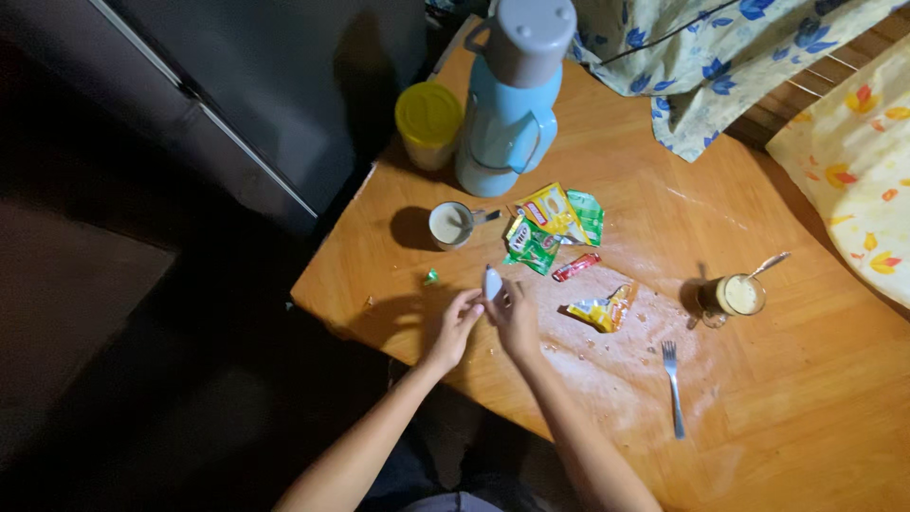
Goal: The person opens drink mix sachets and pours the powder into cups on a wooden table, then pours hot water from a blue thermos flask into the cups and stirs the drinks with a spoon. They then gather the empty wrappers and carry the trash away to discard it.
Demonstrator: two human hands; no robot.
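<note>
My left hand (455, 325) and my right hand (517, 318) meet over the near edge of the wooden table (787, 398). Both pinch a small white sachet (492, 282) that stands up between the fingertips. Just beyond it a steel cup (449, 225) holds a pale milky drink. Torn yellow and green sachet wrappers (555, 226) lie beside the cup. A small red wrapper (575, 267) and a crumpled yellow wrapper (602, 311) lie to the right of my hands.
A light blue thermos jug with a grey lid (509, 95) and a yellow-lidded jar (428, 123) stand at the table's far edge. A glass of milky drink with a spoon (735, 297) and a fork (673, 387) are on the right. Floral cloths (720, 57) drape the far right.
</note>
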